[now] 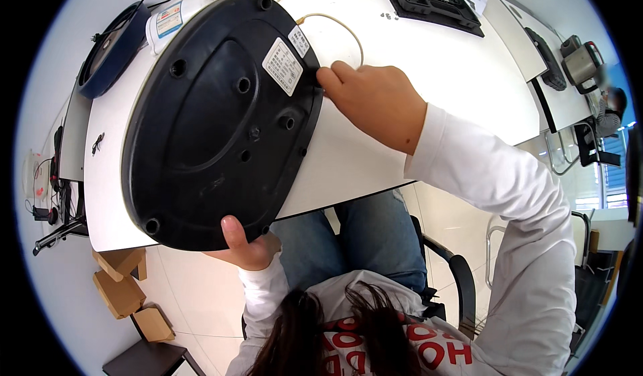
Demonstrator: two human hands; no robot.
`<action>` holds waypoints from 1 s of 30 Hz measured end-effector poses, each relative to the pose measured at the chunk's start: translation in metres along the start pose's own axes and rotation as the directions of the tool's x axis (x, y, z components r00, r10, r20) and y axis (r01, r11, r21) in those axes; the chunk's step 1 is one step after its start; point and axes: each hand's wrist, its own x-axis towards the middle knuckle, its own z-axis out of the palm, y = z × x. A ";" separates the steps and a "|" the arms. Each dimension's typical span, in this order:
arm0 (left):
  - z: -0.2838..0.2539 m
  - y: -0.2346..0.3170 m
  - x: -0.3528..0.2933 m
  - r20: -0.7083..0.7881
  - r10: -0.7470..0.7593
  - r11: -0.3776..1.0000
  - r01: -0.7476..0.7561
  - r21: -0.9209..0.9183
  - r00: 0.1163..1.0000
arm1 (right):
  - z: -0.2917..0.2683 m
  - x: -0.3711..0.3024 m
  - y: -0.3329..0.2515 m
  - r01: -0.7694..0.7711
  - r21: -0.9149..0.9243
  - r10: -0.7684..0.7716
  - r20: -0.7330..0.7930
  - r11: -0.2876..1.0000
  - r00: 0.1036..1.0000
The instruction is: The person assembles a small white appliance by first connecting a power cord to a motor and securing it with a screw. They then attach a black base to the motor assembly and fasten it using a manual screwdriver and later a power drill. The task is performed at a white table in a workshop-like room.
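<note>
A large round appliance is tipped so that its black plastic underside (214,121) faces me, with several screw holes and a white label (282,66). My left hand (244,245) grips its lower rim from below, thumb on the black base. My right hand (372,101) rests on the upper right rim, fingertips pressed against the edge beside the label. The appliance's white body (175,16) shows behind the base at the top left. It leans over the white table (429,61).
A thin beige cord (341,24) loops on the table behind my right hand. A black tool case (432,0) lies at the far edge. A dark blue round lid (110,51) sits at the left. Cardboard boxes (124,289) lie on the floor. A black chair arm (459,275) is at my right.
</note>
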 end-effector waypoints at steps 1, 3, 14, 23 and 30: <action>0.002 0.002 0.000 0.001 0.000 0.999 0.000 -0.032 1.000 | 0.002 0.002 0.001 0.049 -0.062 -0.050 -0.001 0.997 0.999; 0.002 0.001 0.000 -0.011 0.008 1.000 -0.008 0.011 1.000 | 0.004 0.005 0.001 0.099 -0.120 -0.098 0.016 0.988 0.995; 0.002 0.007 -0.001 -0.013 -0.095 0.995 0.096 0.036 0.995 | -0.007 0.040 0.037 -0.489 0.717 -0.064 0.592 0.497 0.804; -0.004 0.011 -0.001 0.043 -0.147 0.987 0.143 0.074 0.988 | -0.014 0.030 0.029 -0.786 0.539 -0.183 0.777 -0.301 0.603; -0.004 0.011 -0.002 0.037 -0.174 0.985 0.173 0.017 0.984 | -0.020 0.025 0.020 -0.746 0.664 0.022 0.746 0.051 0.666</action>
